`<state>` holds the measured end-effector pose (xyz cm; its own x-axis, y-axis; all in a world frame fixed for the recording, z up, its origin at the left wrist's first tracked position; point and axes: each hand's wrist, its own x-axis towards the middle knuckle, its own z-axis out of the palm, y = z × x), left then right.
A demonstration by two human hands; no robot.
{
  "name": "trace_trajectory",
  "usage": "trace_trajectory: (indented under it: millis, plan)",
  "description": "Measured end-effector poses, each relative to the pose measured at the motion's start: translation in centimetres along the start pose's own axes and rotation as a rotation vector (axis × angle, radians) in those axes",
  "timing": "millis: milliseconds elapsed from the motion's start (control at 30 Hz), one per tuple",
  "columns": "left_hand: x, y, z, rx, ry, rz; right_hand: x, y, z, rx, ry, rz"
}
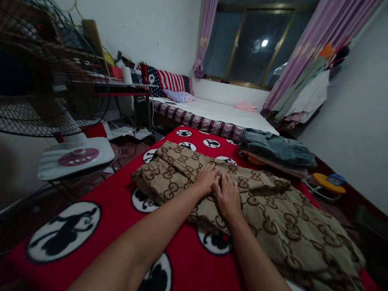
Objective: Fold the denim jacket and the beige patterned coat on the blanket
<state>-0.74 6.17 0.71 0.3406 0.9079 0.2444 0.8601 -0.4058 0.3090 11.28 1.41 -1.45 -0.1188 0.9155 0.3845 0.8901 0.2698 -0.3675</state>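
Note:
A beige garment (269,206) with a brown interlocking-G pattern, which looks like a pair of trousers, lies spread across a red blanket (121,202) with white circles and black figures. My left hand (207,178) rests flat on the middle of the cloth, fingers stretched forward. Close beside it, almost touching, my right hand (228,197) also lies on the fabric with its fingers extended. Neither hand grips the cloth. The garment's left part looks bunched, and its right part spreads wide toward the near right edge.
A stack of folded clothes with jeans (277,148) on top sits at the right. An electric fan (75,153) stands at the left, near a cluttered desk (124,85). Behind are a white-covered bed (212,109) and a window. A yellow stool (329,184) is at far right.

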Motion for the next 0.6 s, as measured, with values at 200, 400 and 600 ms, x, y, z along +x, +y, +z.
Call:
trace_trajectory:
  millis: [200, 400, 600]
  plan:
    - [-2.6, -4.0, -3.1, 0.217, 0.052, -0.014, -0.4, 0.1, -0.3, 0.025, 0.059, -0.115]
    - [-5.3, -10.7, -7.3, 0.4, 0.191, -0.216, -0.6, -0.2, -1.0, 0.058, 0.156, -0.207]
    - [-4.8, -14.5, -9.8, 0.214, 0.143, -0.579, -0.6, -0.2, -0.9, 0.051, 0.194, -0.222]
